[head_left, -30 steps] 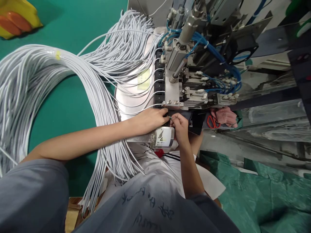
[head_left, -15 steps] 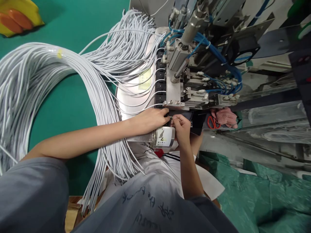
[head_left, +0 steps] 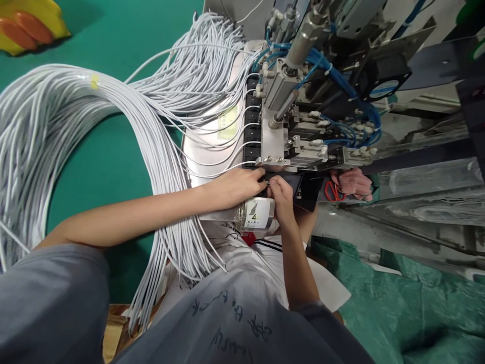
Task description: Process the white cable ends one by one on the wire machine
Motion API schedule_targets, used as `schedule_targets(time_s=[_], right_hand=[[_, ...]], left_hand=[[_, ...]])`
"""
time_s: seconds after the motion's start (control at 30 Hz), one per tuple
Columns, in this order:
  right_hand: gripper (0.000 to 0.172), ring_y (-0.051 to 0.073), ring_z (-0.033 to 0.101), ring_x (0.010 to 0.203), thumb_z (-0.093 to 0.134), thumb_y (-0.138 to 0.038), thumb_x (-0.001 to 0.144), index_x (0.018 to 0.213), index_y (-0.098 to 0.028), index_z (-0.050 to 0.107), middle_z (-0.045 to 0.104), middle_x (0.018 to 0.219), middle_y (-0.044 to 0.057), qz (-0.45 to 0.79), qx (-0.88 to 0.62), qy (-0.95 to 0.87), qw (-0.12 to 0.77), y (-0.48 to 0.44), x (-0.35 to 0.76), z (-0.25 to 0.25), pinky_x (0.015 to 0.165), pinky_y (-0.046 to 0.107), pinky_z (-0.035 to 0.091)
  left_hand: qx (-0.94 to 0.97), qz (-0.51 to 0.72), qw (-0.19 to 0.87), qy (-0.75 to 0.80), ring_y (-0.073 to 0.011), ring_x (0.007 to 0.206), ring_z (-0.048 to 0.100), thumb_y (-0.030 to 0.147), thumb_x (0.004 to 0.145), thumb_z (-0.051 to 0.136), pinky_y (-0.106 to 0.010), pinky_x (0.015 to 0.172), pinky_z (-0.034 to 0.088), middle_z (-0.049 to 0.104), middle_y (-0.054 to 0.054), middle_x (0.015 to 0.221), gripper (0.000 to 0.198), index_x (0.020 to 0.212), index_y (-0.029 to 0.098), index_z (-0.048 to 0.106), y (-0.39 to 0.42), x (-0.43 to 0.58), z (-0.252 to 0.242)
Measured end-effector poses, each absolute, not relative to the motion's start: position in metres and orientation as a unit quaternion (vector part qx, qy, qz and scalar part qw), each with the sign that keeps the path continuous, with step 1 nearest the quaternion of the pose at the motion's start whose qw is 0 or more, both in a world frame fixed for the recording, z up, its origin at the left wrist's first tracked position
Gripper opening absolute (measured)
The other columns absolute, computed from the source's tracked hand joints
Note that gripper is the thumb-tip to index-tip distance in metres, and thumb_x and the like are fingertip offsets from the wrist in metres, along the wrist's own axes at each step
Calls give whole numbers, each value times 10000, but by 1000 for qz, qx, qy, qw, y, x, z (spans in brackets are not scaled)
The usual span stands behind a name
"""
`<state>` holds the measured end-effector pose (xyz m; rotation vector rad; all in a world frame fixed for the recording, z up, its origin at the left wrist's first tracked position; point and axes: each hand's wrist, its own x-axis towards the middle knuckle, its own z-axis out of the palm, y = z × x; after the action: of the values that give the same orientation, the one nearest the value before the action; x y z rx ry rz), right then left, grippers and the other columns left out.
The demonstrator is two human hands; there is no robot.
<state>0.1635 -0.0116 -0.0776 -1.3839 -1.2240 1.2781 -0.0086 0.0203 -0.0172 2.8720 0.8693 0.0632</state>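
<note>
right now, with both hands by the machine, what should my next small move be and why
Perhaps nudge the right hand slightly toward the left hand: they nearly meet beside the metal block, with a tiny piece between them, too small to show whether it is lined up, so a gentle adjustment seems safer than a push.

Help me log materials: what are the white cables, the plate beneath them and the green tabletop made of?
White cables: probably plastic sheathed, smooth, bending in curves. Plate: likely smooth metal, from its silvery sheen. Green tabletop: perhaps rubber or vinyl, evenly dull.
</note>
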Motion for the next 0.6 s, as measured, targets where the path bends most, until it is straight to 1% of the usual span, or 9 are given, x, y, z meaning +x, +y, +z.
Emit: schedule_targets(time_s=[0.1, 0.2, 0.27, 0.33, 0.4, 0.47, 0.6], right_hand=[[310, 81, 262, 472, 533, -437, 826, 654, -211, 409, 286, 545, -75, 533, -538, -473, 450, -10, 161, -82, 457, 226, 252], [336, 80, 220, 461, 543, -476, 811, 653, -218, 396, 246, 537, -83, 547, -528, -458, 460, -10, 159, -88, 450, 231, 218], [362, 81, 219, 461, 542, -504, 801, 638, -221, 386, 240, 531, -82, 541, -528, -456, 469, -9, 158, -91, 450, 234, 214], [386, 82, 226, 462, 545, -525, 789, 621, -223, 373, 240, 526, -80, 532, -531, -456, 476, -8, 157, -93, 449, 235, 214], [391, 80, 224, 460, 552, -530, 778, 615, -222, 374, 241, 521, -80, 529, -537, -454, 475, -8, 157, -94, 443, 233, 205], [377, 73, 211, 453, 562, -508, 771, 615, -219, 375, 238, 519, -84, 538, -544, -439, 471, -7, 158, -94, 433, 227, 184], [344, 62, 200, 432, 541, -455, 787, 615, -217, 363, 237, 507, -90, 553, -556, -381, 489, -7, 161, -95, 417, 220, 138]], left_hand=[[952, 23, 71, 298, -176, 732, 635, 94, 882, 423, -274, 573, 440, 573, -133, 1010, 314, 1145, 113, 593, 19, -9, -18], [947, 23, 71, 311, -174, 712, 632, 84, 870, 420, -269, 541, 418, 574, -132, 1002, 328, 1148, 119, 590, 16, -9, -14], [944, 9, 66, 324, -181, 677, 629, 67, 850, 423, -268, 503, 389, 587, -119, 921, 293, 1053, 109, 629, 13, -9, -8], [936, -21, 56, 348, -192, 638, 623, 41, 817, 435, -270, 468, 353, 589, -109, 802, 236, 870, 90, 660, 9, -9, 0], [926, -49, 47, 371, -203, 612, 618, 25, 783, 457, -272, 443, 321, 580, -105, 712, 206, 718, 87, 642, 6, -9, 8], [922, -55, 42, 381, -208, 600, 615, 21, 761, 476, -269, 432, 302, 581, -102, 685, 189, 670, 94, 625, 4, -9, 13], [923, -43, 38, 381, -188, 562, 604, 10, 752, 476, -259, 428, 294, 601, -89, 703, 190, 678, 108, 621, 3, -12, 16]])
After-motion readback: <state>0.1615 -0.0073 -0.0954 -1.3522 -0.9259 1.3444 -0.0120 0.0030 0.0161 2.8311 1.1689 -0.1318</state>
